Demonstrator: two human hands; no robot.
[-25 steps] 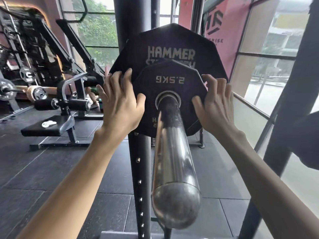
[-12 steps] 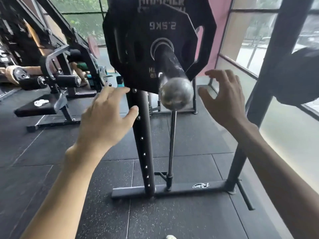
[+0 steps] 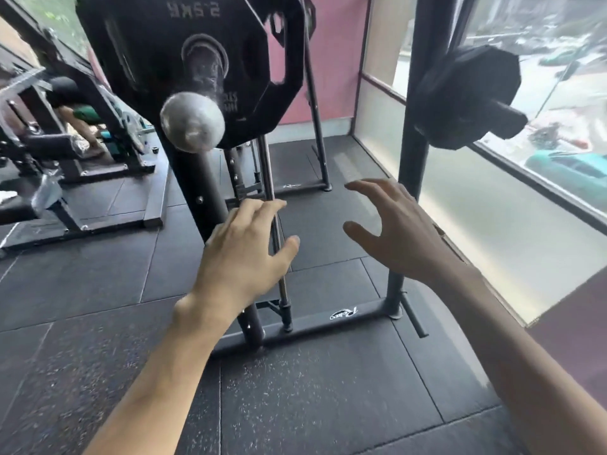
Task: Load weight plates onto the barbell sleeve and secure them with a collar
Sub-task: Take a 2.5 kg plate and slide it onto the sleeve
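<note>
Looks past the loading step, with the weight plates (image 3: 147, 60) seated up the barbell sleeve (image 3: 192, 121), left hand (image 3: 243, 254) and right hand (image 3: 404, 238) hanging below it empty, fingers loosely spread; calls next for a collar, none in view

left hand (image 3: 243, 254) | right hand (image 3: 397, 234) | both off 2.5 kg plate (image 3: 147, 50), lowered, empty

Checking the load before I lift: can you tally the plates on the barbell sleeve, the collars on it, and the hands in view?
Plates on the barbell sleeve: 2, the 2.5 kg plate in front of a larger plate
Collars on the sleeve: 0
Hands: 2, the left hand and the right hand, both holding nothing
Total: 4
</note>
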